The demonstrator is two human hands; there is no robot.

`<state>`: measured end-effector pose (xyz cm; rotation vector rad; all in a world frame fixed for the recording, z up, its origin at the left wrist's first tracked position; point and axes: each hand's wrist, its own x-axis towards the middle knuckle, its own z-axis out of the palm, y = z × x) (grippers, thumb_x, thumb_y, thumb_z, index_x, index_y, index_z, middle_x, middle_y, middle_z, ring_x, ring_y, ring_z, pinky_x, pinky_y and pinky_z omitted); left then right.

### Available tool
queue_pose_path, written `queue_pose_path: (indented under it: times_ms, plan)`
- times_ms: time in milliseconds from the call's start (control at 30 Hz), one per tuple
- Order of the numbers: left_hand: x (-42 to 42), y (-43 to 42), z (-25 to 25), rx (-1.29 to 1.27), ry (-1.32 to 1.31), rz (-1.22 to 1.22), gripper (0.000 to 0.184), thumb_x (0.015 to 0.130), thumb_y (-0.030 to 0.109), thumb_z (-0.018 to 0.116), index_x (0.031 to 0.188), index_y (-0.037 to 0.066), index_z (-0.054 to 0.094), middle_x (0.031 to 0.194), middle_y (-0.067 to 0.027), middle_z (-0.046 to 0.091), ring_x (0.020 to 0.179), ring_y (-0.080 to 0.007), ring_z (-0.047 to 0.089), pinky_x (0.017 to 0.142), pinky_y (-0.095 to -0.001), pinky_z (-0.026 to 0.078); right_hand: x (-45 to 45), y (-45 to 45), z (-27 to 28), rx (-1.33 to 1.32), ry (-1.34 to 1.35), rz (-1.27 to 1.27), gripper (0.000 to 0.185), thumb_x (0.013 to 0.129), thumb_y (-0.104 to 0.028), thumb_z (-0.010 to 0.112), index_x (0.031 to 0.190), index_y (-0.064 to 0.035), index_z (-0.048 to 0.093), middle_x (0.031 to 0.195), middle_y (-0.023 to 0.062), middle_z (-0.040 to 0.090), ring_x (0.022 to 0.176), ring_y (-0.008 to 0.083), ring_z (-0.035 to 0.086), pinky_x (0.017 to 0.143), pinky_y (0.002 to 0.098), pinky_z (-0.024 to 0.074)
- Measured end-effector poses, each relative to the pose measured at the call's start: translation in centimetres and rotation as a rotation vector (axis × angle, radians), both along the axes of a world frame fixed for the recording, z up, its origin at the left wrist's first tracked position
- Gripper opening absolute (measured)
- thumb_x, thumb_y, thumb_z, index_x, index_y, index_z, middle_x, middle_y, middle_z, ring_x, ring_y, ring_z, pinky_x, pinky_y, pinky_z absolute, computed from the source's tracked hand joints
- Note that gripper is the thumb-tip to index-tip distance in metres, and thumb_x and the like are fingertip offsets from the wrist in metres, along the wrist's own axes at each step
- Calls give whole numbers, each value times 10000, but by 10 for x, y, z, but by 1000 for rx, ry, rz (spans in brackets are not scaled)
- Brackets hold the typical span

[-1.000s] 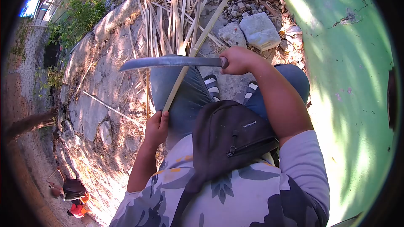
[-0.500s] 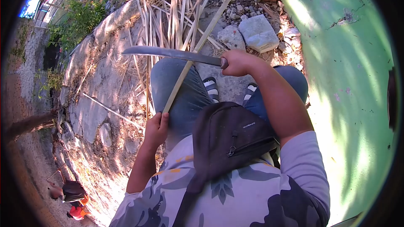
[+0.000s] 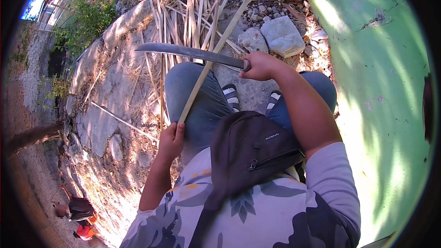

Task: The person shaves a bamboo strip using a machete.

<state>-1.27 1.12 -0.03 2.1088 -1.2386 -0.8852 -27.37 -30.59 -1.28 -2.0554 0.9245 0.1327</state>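
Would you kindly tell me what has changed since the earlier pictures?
The long knife in the right hand has swung, its tip moving forward, away from the body. Nothing was newly gripped or let go. The left hand still holds the near end of the strip.

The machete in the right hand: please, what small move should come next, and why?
Perhaps ease the machete slightly along the bamboo strip, away from the left hand: the blade crosses the strip in view, contact unclear; the left hand holds its near end, the right hand the machete.
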Motion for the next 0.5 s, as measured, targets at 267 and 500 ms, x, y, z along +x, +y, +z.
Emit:
queue_pose_path:
  times_ms: [267, 500]
  plan:
    - [-2, -2, 4, 5, -5, 4, 472, 1077, 392, 522, 790, 17, 529, 582, -32, 447, 556, -123, 405, 517, -341, 359, -2, -1, 5, 23, 7, 19, 341, 761, -261, 787, 1023, -51, 728, 975, 167, 743, 959, 335, 712, 848, 410, 544]
    - [0, 1, 0, -22, 28, 1, 468, 1078, 395, 521, 806, 14, 532, 590, -33, 460, 565, -119, 414, 522, -337, 363, -14, -19, 24, -18, -5, -9, 325, 755, -232, 757, 1021, -49, 727, 951, 175, 736, 929, 335, 710, 828, 413, 543]
